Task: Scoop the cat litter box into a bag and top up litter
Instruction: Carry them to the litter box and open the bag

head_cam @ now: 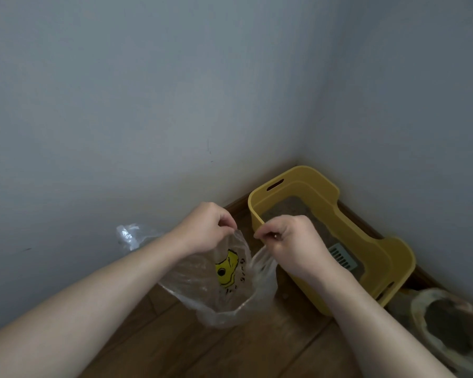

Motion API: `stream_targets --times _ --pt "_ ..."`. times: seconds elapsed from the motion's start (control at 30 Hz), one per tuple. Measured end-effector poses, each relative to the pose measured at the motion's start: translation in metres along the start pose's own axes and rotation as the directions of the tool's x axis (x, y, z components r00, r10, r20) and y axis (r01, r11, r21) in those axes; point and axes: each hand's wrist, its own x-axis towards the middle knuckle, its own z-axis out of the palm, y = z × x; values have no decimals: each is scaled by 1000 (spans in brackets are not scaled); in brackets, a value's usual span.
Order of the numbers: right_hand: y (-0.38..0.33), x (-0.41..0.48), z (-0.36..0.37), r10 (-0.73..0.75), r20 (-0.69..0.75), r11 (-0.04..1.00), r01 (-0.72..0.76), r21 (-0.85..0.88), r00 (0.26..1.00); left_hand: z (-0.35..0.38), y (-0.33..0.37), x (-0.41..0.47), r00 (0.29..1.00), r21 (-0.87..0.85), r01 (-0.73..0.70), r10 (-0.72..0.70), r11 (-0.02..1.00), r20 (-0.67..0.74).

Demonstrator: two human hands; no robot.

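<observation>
Both hands, the left hand (205, 227) and right hand (287, 241), pinch the bag (224, 282) mouth with curled fingers, beside the yellow litter box (325, 214) in the corner. Pulling evenly should open it wide; the scoop (342, 256) lies inside the box

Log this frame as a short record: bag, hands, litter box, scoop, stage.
bag: clear plastic, yellow print, mouth held apart, looks empty
left hand: pinches bag rim
right hand: pinches opposite rim
litter box: yellow, open top, holds litter
scoop: pale, slotted, lying in box, untouched
stage: bag opening; no scooping yet
</observation>
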Motion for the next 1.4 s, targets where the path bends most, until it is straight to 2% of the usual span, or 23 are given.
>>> stream_targets --times 0.13,0.27,0.33,0.43,0.7,0.97,1.03,1.3,1.4 --pt "1 -4 25 -60 145 997 67 -45 988 4 -3 1 998 -78 48 -50 996 -32" --pt "-10 -9 43 -202 131 971 216 -100 971 6 -8 1 997 -1 71 -71 997 -18" --pt "-23 -10 46 -332 175 937 345 -53 927 3 -9 3 996 47 87 -86 995 -34" --pt "-40 -7 53 -450 348 876 482 -5 822 -6 -9 6 990 55 124 -120 991 -72" --pt "-47 8 71 -402 485 895 444 31 777 -12 -18 6 977 16 208 -207 978 -55" --pt "-40 31 88 -303 693 905 426 -7 654 -3 -23 19 957 -93 291 -289 952 32" --pt "-29 33 89 -282 702 912 411 -17 654 1 -23 23 956 -105 295 -294 950 28" --pt "28 29 60 -237 594 927 363 -99 768 10 -24 26 947 -238 307 -319 922 -15" --pt "42 22 48 -237 576 922 369 -122 783 16 -17 27 945 -255 317 -328 913 -1"
